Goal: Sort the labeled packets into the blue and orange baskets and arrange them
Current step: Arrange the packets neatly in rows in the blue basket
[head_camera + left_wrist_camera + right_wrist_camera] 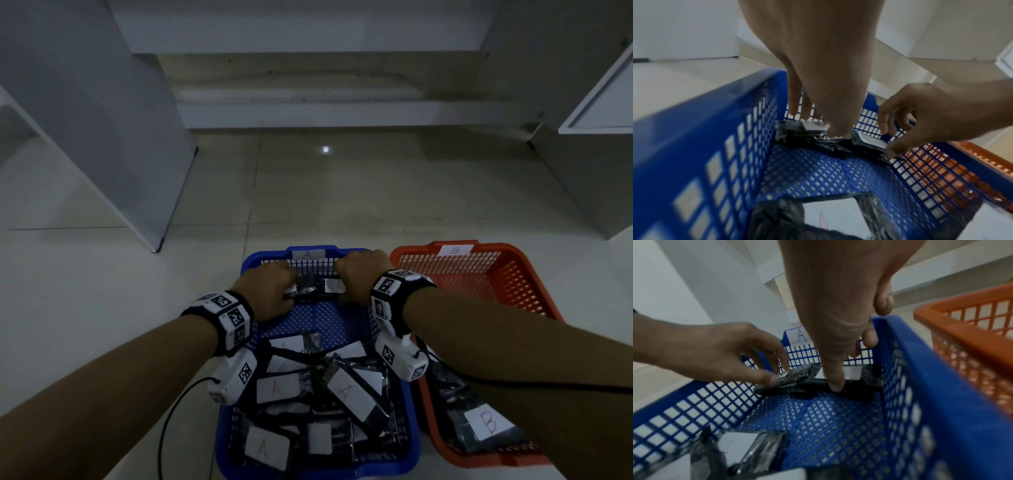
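Both hands are down at the far end of the blue basket [404, 404]. The left hand [270, 291] pinches one black packet [797, 134] by its white label, thumb and fingers closed on it; the right hand [359, 277] pinches a second packet [857, 378] just beside it against the far wall. More A packets [346, 387] lie heaped at the near end. A B packet [486, 426] sits in the orange basket [534, 274] alongside.

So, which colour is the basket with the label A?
Blue basket, clearest in the head view.
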